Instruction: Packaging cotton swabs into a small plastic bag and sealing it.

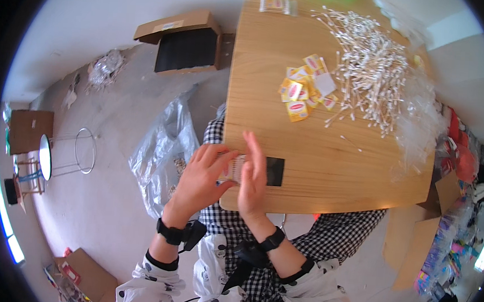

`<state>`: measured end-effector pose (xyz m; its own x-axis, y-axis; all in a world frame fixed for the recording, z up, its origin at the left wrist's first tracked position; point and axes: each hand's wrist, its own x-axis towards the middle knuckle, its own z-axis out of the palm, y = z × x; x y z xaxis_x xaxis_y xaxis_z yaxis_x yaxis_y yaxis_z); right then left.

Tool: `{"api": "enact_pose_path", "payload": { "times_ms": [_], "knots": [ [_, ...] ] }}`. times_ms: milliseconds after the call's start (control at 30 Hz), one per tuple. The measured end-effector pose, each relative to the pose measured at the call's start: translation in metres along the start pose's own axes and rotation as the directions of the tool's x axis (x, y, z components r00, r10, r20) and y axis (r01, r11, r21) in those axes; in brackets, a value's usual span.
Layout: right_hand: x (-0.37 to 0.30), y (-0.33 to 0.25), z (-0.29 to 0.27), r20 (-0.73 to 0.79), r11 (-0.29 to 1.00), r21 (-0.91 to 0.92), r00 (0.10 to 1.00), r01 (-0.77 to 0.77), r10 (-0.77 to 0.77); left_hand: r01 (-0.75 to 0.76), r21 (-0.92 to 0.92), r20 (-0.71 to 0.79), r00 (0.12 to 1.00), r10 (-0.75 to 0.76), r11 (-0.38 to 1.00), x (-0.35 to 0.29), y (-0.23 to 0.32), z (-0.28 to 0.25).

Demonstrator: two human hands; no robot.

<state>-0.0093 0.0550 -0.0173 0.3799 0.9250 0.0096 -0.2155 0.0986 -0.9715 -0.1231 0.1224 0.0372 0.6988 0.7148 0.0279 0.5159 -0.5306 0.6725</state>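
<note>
At the table's near left corner lies a small packet of cotton swabs [234, 169], with the swabs side by side. My left hand [199, 170] is closed on its left end, fingers along the far side and thumb on the near side. Set on edge across the packet's right end is my right hand [254, 179], its fingers stretched out. Just right of that hand a dark flat rectangle [275, 171] shows on the tabletop, partly covered by it. Part of the packet is hidden by my hands.
Beyond my hands, yellow and white cards [300, 93] lie piled on the wooden table [329, 173]. Loose cotton swabs [374, 70] are heaped at the far right beside clear plastic [420, 128]. A filled packet [276, 6] lies far left. Left on the floor are a plastic bag [165, 141] and an open carton [184, 48].
</note>
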Motion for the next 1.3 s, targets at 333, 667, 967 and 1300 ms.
{"api": "enact_pose_path", "payload": {
  "times_ms": [333,667,967,1300],
  "knots": [
    [0.062,-0.072,-0.155,0.319,0.225,-0.905,0.926,0.361,-0.203,0.054,0.123,-0.003,0.999,-0.054,0.991,0.001,0.029,-0.010],
    [0.144,-0.097,-0.219,0.588,-0.191,-0.798,0.808,0.571,-0.039,-0.220,-0.085,0.111,0.967,0.229,0.972,0.064,0.099,0.031],
    [0.091,-0.092,-0.242,0.455,0.017,-0.889,0.887,0.457,-0.076,-0.194,-0.065,0.113,0.973,0.201,0.979,0.077,0.111,0.059],
    [0.010,-0.085,-0.233,0.473,0.092,-0.869,0.871,0.486,-0.131,0.000,0.004,0.045,0.999,-0.001,1.000,0.081,0.107,0.099]
  ]
}}
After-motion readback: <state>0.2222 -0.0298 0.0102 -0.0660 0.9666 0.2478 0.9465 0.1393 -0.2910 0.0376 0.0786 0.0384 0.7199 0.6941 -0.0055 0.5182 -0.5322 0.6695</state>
